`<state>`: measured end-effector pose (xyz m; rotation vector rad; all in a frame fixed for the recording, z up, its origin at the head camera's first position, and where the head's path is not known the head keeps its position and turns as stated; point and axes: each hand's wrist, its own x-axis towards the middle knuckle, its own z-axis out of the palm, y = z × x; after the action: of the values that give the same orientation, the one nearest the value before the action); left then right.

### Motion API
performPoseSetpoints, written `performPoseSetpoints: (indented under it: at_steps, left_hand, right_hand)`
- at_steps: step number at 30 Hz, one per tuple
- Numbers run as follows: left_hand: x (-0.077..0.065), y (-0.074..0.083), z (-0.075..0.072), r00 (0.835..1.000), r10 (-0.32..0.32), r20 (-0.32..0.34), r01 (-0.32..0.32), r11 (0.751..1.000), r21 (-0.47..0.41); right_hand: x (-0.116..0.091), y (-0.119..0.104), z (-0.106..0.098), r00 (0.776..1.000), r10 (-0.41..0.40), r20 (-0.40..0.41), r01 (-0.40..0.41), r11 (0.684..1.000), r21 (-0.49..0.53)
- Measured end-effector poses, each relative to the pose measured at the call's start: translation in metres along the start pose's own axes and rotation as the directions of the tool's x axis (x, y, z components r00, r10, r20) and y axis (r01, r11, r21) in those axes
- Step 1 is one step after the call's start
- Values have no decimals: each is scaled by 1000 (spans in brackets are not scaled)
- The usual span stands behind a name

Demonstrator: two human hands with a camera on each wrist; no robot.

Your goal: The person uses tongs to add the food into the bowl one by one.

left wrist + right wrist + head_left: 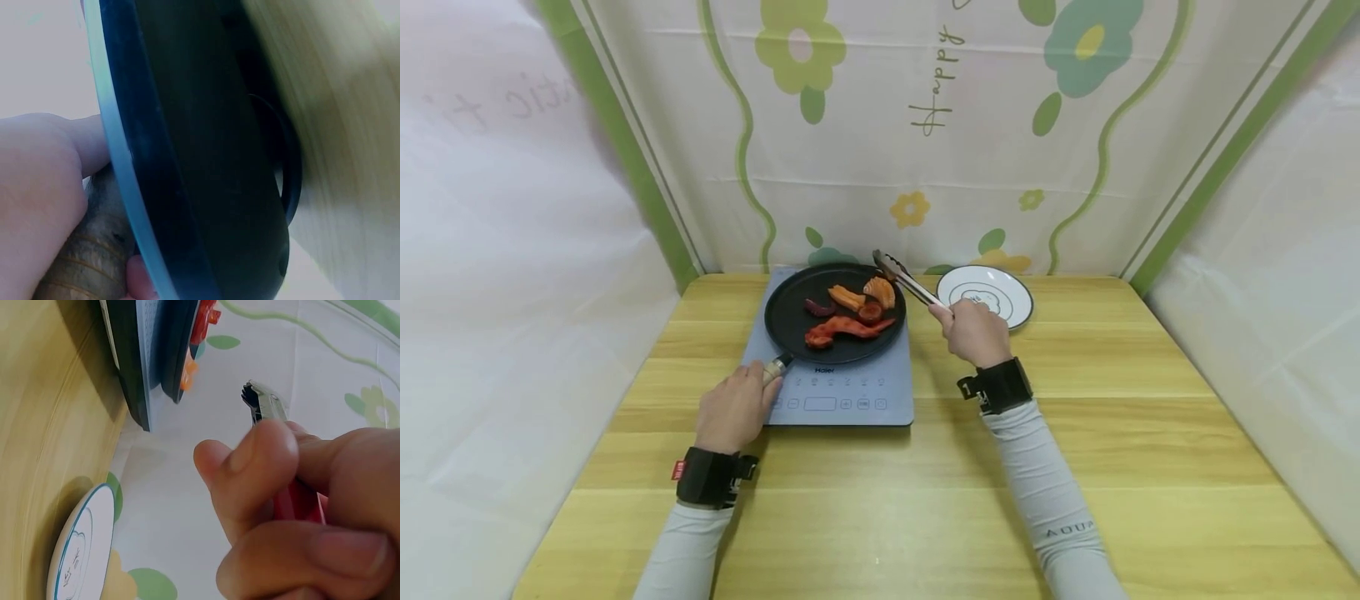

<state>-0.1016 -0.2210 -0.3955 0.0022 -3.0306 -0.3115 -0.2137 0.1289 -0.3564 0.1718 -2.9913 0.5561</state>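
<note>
My left hand (733,407) grips the handle (777,367) of a round black frying pan (790,333), fingers wrapped round its wood-like grip in the left wrist view. The pan sits on a flat Haier induction cooker (827,412). Inside it lie a long red chicken-wing-like piece (844,327), orange striped pieces (880,292), a small round red piece (869,313) and a dark purplish piece (819,308). My right hand (976,332) holds metal tongs (919,290), their tips over the pan's back right rim. A red part of the tongs (294,503) shows between the fingers.
A white plate (1018,292) with a dark rim and a line drawing stands right of the pan, just behind my right hand. The wooden table (865,517) ends at a flower-print curtain (850,150) at the back, with white cloth (512,292) at both sides.
</note>
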Motion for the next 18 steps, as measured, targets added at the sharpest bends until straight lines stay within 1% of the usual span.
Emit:
performPoseSetpoints:
  at_steps: [5, 11, 18]
  left_hand:
    - [-1, -1, 0, 1000, 0, 2, 0, 1000, 2]
    - [0, -1, 1, 1000, 2, -2, -2, 1000, 4]
    - [0, -1, 1, 1000, 2, -5, -2, 1000, 4]
  right_hand:
    - [1, 7, -3, 1000, 7, -8, -7, 1000, 24]
    - [3, 17, -8, 999, 45, -6, -45, 998, 49]
    - [6, 32, -10, 997, 83, 1, -83, 996, 31]
